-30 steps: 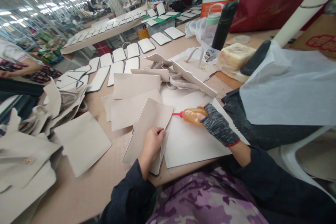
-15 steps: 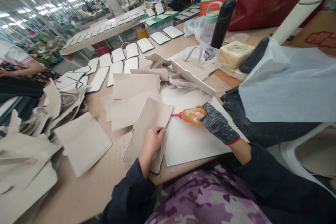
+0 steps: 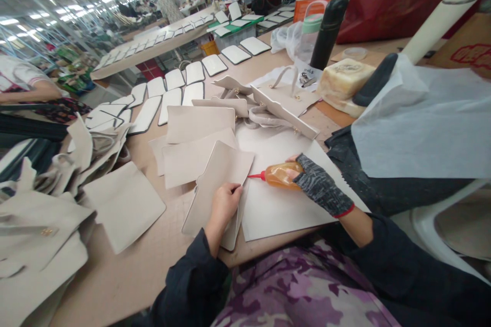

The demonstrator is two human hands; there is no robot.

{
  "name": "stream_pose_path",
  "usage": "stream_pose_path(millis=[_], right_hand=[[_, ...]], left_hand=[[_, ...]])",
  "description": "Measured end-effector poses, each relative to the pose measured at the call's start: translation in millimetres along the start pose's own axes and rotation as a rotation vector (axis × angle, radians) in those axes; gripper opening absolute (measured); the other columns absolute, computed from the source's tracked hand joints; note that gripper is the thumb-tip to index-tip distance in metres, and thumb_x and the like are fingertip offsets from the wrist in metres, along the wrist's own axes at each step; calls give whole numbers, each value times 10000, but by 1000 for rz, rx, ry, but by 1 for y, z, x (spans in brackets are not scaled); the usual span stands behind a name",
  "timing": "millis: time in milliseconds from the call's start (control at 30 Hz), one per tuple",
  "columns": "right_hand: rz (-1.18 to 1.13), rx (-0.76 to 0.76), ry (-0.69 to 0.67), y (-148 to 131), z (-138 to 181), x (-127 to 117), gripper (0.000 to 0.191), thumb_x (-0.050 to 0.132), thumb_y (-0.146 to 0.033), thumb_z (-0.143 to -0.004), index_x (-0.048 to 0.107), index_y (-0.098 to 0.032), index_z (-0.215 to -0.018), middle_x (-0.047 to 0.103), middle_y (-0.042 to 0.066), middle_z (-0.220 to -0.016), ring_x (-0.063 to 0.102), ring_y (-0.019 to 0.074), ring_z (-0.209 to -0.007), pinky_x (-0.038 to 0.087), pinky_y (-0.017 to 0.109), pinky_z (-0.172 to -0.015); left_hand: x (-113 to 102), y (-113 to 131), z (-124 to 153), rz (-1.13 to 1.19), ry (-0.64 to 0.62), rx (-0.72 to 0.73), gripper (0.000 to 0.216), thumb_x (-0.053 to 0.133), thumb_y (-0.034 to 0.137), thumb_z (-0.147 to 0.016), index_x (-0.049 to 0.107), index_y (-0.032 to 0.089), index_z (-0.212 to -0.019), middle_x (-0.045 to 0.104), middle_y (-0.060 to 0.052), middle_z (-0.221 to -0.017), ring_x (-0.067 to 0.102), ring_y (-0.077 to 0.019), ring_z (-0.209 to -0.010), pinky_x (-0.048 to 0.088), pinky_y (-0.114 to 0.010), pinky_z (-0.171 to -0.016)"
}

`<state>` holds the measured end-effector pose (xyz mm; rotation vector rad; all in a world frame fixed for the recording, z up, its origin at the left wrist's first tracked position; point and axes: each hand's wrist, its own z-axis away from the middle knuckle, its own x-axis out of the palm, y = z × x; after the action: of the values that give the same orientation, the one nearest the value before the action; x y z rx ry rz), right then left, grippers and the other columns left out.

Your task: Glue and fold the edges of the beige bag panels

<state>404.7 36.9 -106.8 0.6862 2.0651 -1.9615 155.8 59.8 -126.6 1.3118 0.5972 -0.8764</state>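
Note:
Between the thumb and fingers of my left hand is the edge of a beige leather panel, folded over and tilted on the table. My right hand, in a dark grey fingerless glove, is wrapped round a squeeze bottle of amber liquid. Its thin red nozzle points left and meets the panel's right edge just above my left fingertips. Beneath both hands lies a large pale sheet. Whether liquid comes out is too small to tell.
More beige panels lie behind the left hand, with strapped bag pieces beyond. A heap of bag parts covers the left side. Rows of dark-edged white pieces run back. A black flask and yellowish block stand right.
The bottle's nozzle has shifted slightly down along the panel's edge, closer to my left fingers. My right hand has moved slightly down with it; the left keeps its pinch.

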Motion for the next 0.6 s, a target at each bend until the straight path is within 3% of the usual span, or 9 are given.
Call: stream_pose_path(millis=[600], right_hand=[[-22, 11, -105, -2, 23, 2, 346, 514, -433, -746, 557, -189, -987, 645, 123, -983, 625, 278, -895, 501, 451, -856]], left_hand=[[-2, 4, 2, 12, -3, 6, 210, 558, 228, -846, 723, 136, -939, 725, -104, -974, 663, -215, -901, 487, -304, -818]])
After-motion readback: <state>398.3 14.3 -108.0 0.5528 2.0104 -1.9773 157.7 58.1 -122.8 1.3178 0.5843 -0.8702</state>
